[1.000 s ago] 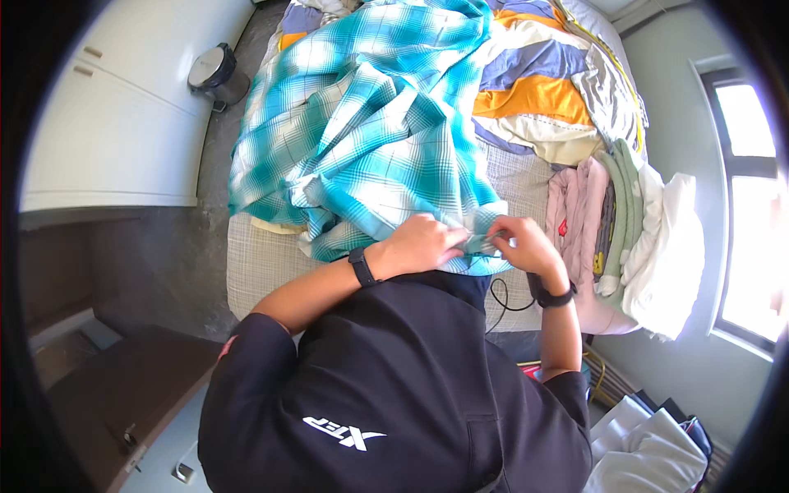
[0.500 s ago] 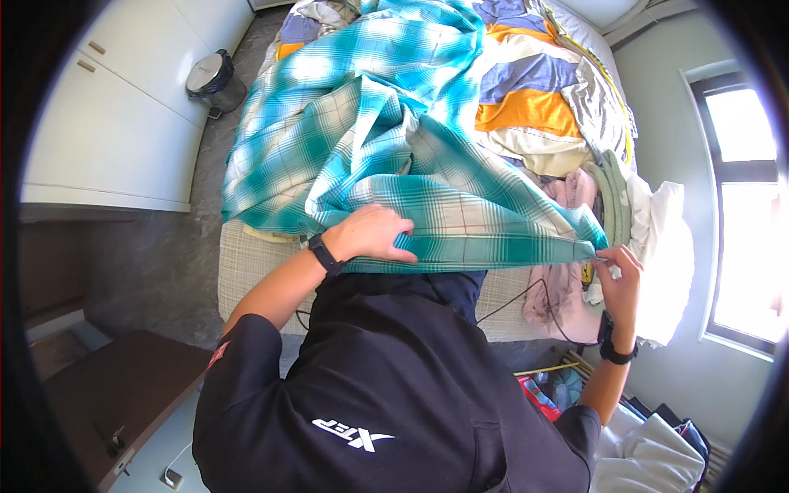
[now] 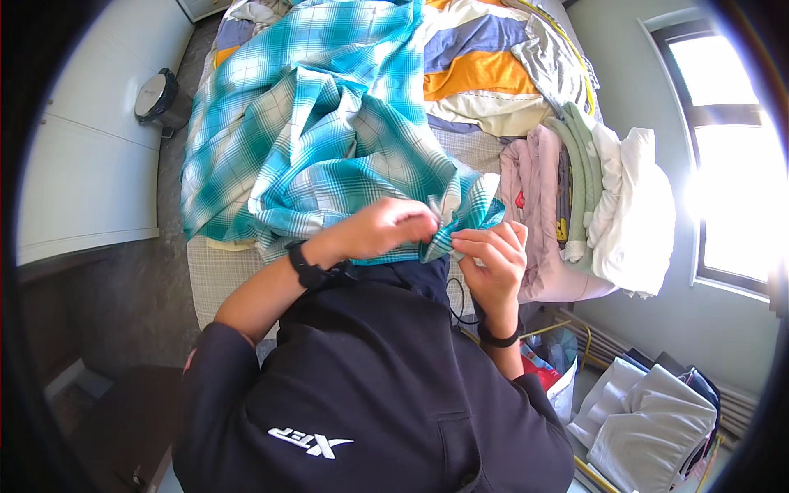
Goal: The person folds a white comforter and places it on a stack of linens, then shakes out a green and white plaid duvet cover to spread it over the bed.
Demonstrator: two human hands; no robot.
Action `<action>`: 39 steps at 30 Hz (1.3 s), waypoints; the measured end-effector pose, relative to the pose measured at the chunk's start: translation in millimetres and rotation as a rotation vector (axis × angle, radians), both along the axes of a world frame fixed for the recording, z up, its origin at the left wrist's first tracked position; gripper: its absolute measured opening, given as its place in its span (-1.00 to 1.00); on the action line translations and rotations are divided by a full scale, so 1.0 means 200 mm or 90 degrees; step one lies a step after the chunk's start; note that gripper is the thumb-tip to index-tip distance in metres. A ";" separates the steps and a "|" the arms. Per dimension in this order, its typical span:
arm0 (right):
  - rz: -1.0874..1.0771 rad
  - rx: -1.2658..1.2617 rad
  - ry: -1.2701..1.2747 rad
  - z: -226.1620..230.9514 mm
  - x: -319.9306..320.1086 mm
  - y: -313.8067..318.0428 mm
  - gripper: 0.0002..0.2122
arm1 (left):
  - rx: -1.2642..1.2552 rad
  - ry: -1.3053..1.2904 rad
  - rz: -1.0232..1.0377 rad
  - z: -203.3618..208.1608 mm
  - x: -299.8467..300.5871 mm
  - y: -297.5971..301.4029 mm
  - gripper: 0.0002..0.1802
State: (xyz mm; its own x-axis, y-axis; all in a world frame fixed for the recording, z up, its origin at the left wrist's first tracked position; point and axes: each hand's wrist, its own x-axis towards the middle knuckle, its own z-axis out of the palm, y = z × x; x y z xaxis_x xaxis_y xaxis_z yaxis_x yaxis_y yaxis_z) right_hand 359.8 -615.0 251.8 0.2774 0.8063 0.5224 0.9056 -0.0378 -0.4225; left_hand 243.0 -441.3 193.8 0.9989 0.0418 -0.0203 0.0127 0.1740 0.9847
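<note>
A large teal-and-white plaid bedding cloth (image 3: 320, 164) spreads in folds over the bed, its near edge against my body. My right hand (image 3: 495, 256) pinches the gathered near right corner of this cloth between thumb and fingers. Beside it, my left hand (image 3: 382, 230) reaches across to the same bunched corner. Motion smears its fingertips, and I cannot tell whether they grip the fabric. Past the cloth on the right lies striped bedding (image 3: 485, 70) in orange, cream and grey-blue.
To the right stand a folded pink quilt (image 3: 532, 197), a green quilt (image 3: 579, 152) and white bedding (image 3: 637, 214), beside a bright window (image 3: 727, 148). A lidded bin (image 3: 162, 100) stands by white cabinets (image 3: 90, 140) at left. Bags and grey fabric (image 3: 649, 427) lie lower right.
My right hand has moved left with the cloth's corner, and my left hand has come right to meet it. The stretched near edge is now slack and bunched.
</note>
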 end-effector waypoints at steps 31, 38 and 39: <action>0.119 -0.065 -0.047 -0.02 -0.20 0.04 -0.83 | -0.280 0.183 -0.120 -0.14 -0.05 0.01 -0.81; 0.153 -0.004 0.216 0.02 -0.14 -0.03 -0.84 | 0.021 -0.039 0.314 0.08 -0.10 0.12 -0.82; 0.162 -0.002 0.282 0.03 -0.13 -0.04 -0.85 | 0.024 -0.038 0.319 0.12 -0.10 0.13 -0.82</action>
